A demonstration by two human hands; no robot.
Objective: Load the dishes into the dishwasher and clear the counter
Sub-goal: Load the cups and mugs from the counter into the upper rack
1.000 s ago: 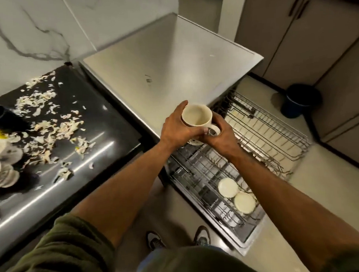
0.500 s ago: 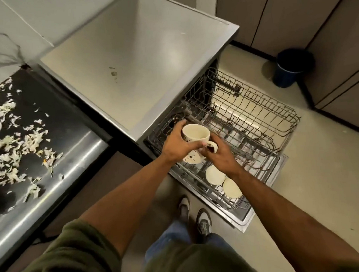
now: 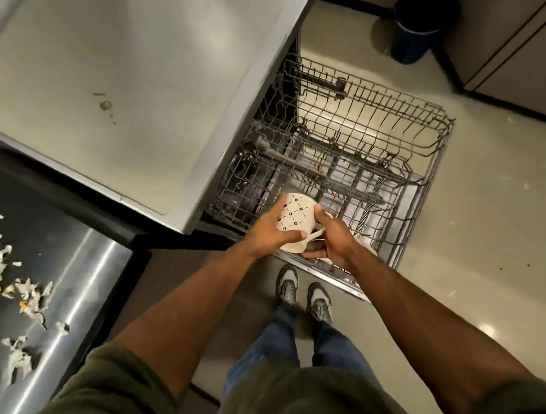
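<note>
Two hands engaged | mug [image 3: 295, 220] gripped bottom-up by left hand [image 3: 268, 230], handle pinched by right hand [image 3: 328, 240] | ceramic judged rigid, breakable | over lower rack [image 3: 401, 248]

The person stands in front of the dishwasher, and both hands hold a mug [image 3: 296, 226] between them, the left hand [image 3: 268, 233] on its left side and the right hand [image 3: 329, 243] on its right. The mug is tipped, above the near corner of the lower rack [image 3: 401, 232]. The upper rack [image 3: 371, 121] is pulled out behind it (further from the person). The dishwasher top [image 3: 129, 88] lies to the left of both racks. Left of that is the counter [image 3: 81, 277] with scraps [image 3: 5, 275] on it. A bin [image 3: 420, 25] stands on the floor beyond the racks, at the right.
</note>
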